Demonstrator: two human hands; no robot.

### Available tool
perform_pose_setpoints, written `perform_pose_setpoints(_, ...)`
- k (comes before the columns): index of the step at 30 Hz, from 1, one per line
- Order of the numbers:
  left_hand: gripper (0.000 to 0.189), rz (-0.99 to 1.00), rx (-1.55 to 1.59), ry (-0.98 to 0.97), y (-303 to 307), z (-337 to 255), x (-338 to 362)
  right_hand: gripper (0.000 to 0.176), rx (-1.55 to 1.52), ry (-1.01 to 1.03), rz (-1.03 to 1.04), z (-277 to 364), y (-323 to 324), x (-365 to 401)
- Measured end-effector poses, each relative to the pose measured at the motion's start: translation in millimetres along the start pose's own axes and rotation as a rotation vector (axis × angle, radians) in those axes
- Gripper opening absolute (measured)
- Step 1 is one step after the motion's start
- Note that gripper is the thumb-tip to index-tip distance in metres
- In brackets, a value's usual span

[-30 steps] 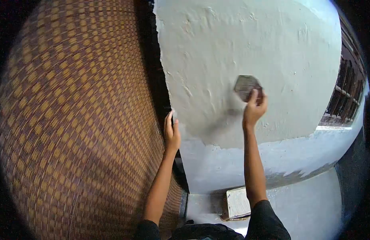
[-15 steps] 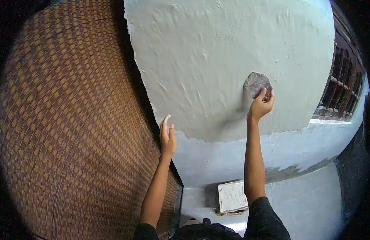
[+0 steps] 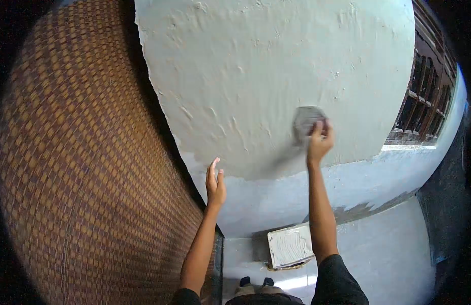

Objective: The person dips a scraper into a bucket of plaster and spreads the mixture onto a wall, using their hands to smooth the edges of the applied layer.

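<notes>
We see the right hand [image 3: 318,145], grip clenched on a grey pad [image 3: 306,120] pressed against the wall [image 3: 276,66], low on it. The left hand [image 3: 214,185] is released, fingers straight, by the wall's lower left edge.

Right hand [image 3: 318,145] presses a grey pad [image 3: 306,120] against the plastered wall [image 3: 276,66]; left hand [image 3: 215,185] rests open-fingered near the wall's edge, beside a woven mat [image 3: 78,168].

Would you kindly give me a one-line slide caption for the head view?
Right hand holds a grey pad against the plastered wall; left hand open beside a woven screen.
</notes>
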State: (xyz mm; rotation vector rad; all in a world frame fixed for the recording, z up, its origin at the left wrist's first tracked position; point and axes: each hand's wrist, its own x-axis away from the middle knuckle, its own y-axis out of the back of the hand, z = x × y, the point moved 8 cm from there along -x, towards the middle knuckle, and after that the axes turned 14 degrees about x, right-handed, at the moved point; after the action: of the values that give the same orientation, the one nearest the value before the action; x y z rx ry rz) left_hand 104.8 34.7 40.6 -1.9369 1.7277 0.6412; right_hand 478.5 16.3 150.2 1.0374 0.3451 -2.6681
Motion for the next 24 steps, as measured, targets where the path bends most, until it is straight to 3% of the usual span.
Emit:
perform_pose_setpoints(2, 0.041, 0.019, -0.017, 0.023, -11, -5, 10, 0.024, 0.02, -0.121, -0.033, -37, 28, -20)
perform_pose_setpoints(4, 0.041, 0.037, -0.029, 0.034, -27, -8, 13, 0.034, -0.31, -0.257, -0.093, -67, 48, -28)
perform_pose_setpoints(5, 0.041, 0.052, -0.031, 0.031, -38, -8, 17, 0.034, -0.303, -0.258, -0.09, -77, 55, -29)
perform_pose_setpoints(7, 0.041, 0.068, -0.036, 0.048, -60, -6, 31, 0.038, -0.332, -0.395, 0.06, -107, 61, -18)
perform_pose_setpoints(15, 0.04, 0.087, -0.034, 0.147, -168, 8, 104, 0.03, -0.264, -0.583, 0.572, -239, 106, 56)
perform_pose_setpoints(24, 0.039, 0.078, -0.079, 0.472, -234, 99, 253, 0.028, 0.001, -0.736, 1.01, -371, 199, 156)
